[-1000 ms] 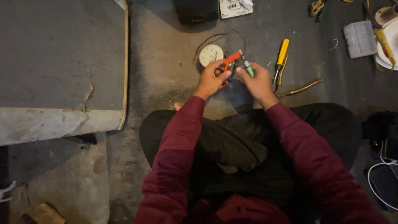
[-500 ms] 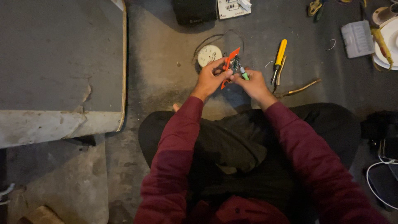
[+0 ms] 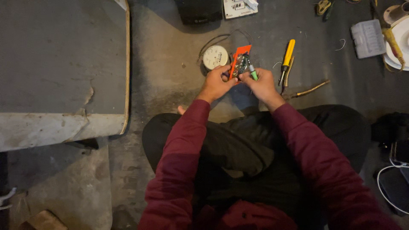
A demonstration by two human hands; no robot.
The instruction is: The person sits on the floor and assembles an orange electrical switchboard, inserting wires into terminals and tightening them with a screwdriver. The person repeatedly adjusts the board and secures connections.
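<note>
- The person sits cross-legged on a concrete floor (image 3: 170,85), both arms in dark red sleeves reaching away from the body.
- The left hand (image 3: 216,83) has its fingers closed on the near edge of a small orange board (image 3: 239,59) that carries dark parts on its face; the board stands tilted, its far end pointing away from the person.
- The right hand (image 3: 260,83) is closed around a thin green-tipped tool (image 3: 252,71), held like a pen, with its far end resting against the face of the orange board.
- The 2 hands sit just beside each other, thumbs nearly touching, above the floor in front of the knees.
- Just beyond the left hand lies a round white disc (image 3: 215,56) with a dark wire (image 3: 221,38) looping out from it.
- To the right of the right hand lie a yellow-handled screwdriver (image 3: 288,55) and 2 coiled metal springs: a short one (image 3: 288,72) beside the screwdriver and a longer one (image 3: 311,89) nearer the right knee.
- Far right there is a pale grey compartment box (image 3: 367,38) and a white round plate (image 3: 398,42) with a yellow tool (image 3: 392,36) lying across it.
- A large grey slab (image 3: 59,64) with a worn edge fills the left side, well apart from the hands.
- A white cable (image 3: 385,187) curls at the near right.
</note>
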